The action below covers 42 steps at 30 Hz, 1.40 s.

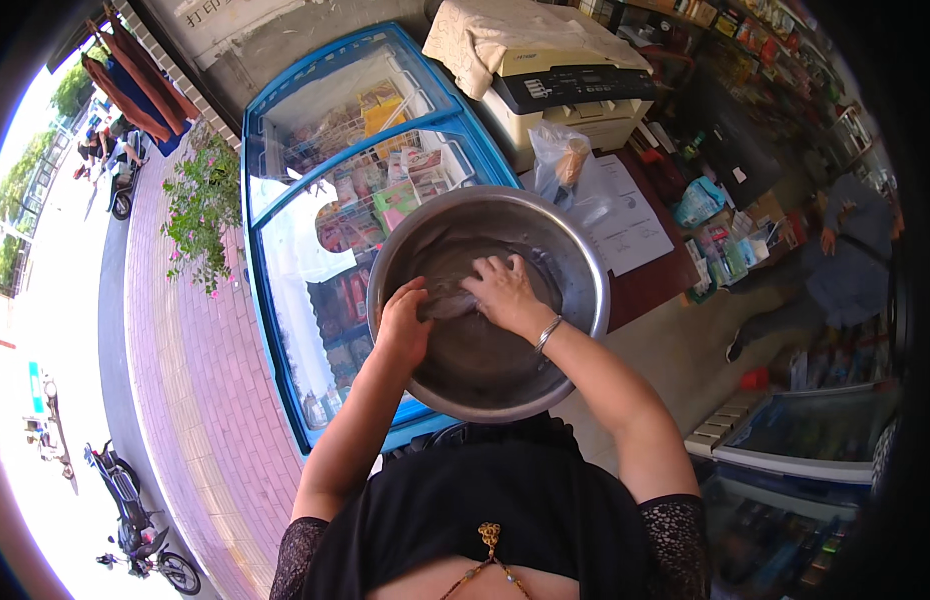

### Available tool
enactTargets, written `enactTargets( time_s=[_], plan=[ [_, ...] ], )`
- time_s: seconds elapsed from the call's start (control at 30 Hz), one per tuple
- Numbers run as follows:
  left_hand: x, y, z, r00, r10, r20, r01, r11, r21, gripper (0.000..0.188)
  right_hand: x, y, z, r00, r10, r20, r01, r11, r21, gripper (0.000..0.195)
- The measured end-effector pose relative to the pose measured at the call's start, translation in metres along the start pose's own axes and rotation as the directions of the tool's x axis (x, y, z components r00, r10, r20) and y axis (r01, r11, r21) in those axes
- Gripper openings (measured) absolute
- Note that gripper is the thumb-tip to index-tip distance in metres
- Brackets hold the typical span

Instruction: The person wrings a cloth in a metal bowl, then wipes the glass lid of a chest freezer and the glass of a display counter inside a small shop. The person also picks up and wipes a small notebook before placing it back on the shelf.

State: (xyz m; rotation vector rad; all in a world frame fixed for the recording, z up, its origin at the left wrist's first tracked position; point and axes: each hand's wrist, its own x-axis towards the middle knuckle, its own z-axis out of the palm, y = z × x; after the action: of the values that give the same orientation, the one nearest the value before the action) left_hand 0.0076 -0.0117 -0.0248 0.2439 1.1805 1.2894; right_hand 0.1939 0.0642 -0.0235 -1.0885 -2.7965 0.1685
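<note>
A wide stainless steel basin (pixel 585 247) stands before me, partly over a blue chest freezer, with murky water inside. My left hand (pixel 406 319) is at the basin's left side, its thumb and fingers apart. Toward the middle, my right hand (pixel 502 289) is bent at the fingers, palm down, over a pale, blurred thing (pixel 453 304) in the water. That thing lies between the two hands; what it is, and whether either hand grips it, I cannot tell. A silver bracelet (pixel 548 334) circles my right wrist.
The glass-topped freezer (pixel 258 247) holds packaged goods. Beyond the basin are a printer (pixel 570 94) under a cloth, a plastic bag (pixel 558 169) and printed paper (pixel 630 232) on a dark red table (pixel 660 277). A person (pixel 847 255) is at the right. A flowering plant (pixel 202 202) grows at the left.
</note>
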Motion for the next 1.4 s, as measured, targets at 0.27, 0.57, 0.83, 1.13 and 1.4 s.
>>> enactTargets(
  time_s=[0.27, 0.57, 0.83, 1.13, 1.4],
  plan=[
    [-0.018, -0.001, 0.008, 0.986, -0.165, -0.002, 0.165, 0.984, -0.067, 0.06, 0.002, -0.012, 0.004, 0.996, -0.05, -0.079, 0.044, 0.996, -0.074, 0.017],
    [-0.013, 0.009, 0.031, 0.839, -0.358, 0.409, 0.495, 0.815, -0.302, 0.065, -0.001, -0.052, -0.058, 0.94, -0.105, -0.325, 0.157, 0.978, 0.138, 0.018],
    [0.026, 0.005, 0.026, 0.925, -0.252, 0.284, 0.336, 0.893, -0.3, 0.029, -0.032, -0.076, -0.068, 0.903, -0.105, -0.417, 0.256, 0.91, 0.326, 0.023],
    [0.032, -0.002, 0.046, 0.991, -0.067, 0.112, 0.109, 0.901, -0.421, 0.03, -0.034, -0.054, -0.052, 0.859, 0.441, 0.258, -0.082, -0.379, 0.922, 0.031],
    [0.029, 0.008, 0.067, 0.986, -0.167, -0.028, 0.141, 0.902, -0.409, 0.032, -0.029, -0.068, -0.053, 0.866, 0.124, -0.484, -0.02, 0.977, 0.214, 0.061]
  ],
)
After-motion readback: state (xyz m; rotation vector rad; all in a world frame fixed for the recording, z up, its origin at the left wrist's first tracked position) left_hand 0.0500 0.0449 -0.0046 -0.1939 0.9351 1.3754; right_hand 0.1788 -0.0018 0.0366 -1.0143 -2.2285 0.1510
